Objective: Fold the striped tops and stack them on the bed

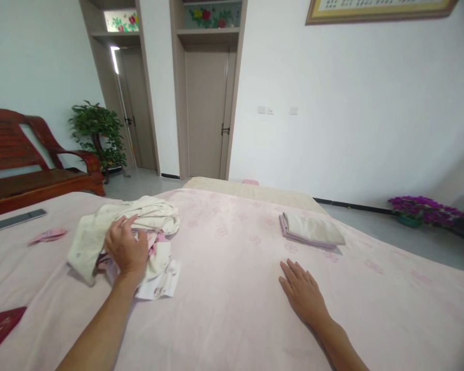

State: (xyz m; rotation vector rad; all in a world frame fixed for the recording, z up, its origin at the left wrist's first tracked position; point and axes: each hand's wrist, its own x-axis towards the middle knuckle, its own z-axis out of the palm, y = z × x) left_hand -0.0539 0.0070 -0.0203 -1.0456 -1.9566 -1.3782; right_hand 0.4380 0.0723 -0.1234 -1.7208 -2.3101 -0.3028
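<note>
On the left, a crumpled pile of clothes lies on the bed cover, with a cream garment [150,211] on top. My left hand [127,247] is on this pile, its fingers curled over the cream cloth and the thumb set apart; the cloth under the palm is hidden. Pink fabric and a white printed cloth [160,286] stick out below the hand. My right hand [303,291] rests flat and open on the pink bed cover [232,309], holding nothing. Just beyond it is a neatly folded cream and pale pink garment [313,229].
A phone [15,220] and a small pink cloth [48,235] lie at the left, and a dark red printed item [2,327] at the near left edge. Behind stand a wooden bench [42,149], a leafy plant [96,129] and purple flowers [425,208].
</note>
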